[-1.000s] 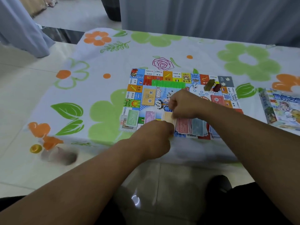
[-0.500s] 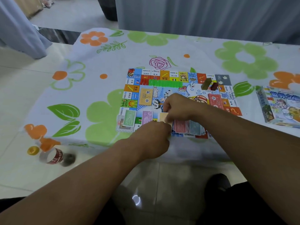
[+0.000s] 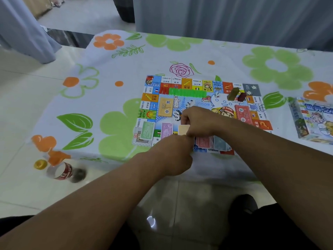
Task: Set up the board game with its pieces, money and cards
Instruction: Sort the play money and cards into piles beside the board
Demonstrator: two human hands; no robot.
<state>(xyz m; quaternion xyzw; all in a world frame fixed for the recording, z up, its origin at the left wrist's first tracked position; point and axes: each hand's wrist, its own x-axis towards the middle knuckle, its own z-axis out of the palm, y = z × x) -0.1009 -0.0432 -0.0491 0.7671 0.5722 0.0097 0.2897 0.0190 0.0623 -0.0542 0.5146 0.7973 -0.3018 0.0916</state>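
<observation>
Two hands close together over the near edge of the game board (image 3: 187, 83), flat on the flowered tablecloth (image 3: 126, 69). Right hand (image 3: 198, 121) curled, fingertips pinching the right side of a tan note (image 3: 183, 129) on the board's near row. Left hand (image 3: 173, 156) bunched, fingers tucked under, knuckles against the note's near end; palm side hidden, so no telling whether gripping anything.

Left of the tan note, a purple note (image 3: 166, 130) and a green note (image 3: 148, 130), side by side. Right of it, partly under the right wrist, red notes (image 3: 203, 141) and blue-grey notes (image 3: 219, 142) fanned at the board's edge. Toward the board's middle, a yellow card stack (image 3: 165, 107) at left, a red card stack (image 3: 242, 113) at right. Farther back, a green strip of houses (image 3: 187, 92), an olive piece (image 3: 233, 93) and a dark red piece (image 3: 241, 96) just beside each other.

Game box (image 3: 313, 120) well apart at the table's right, cut by the frame, printed face up; contents not visible. On the floor at left, a clear bottle (image 3: 63, 172) on its side, contents unclear.
</observation>
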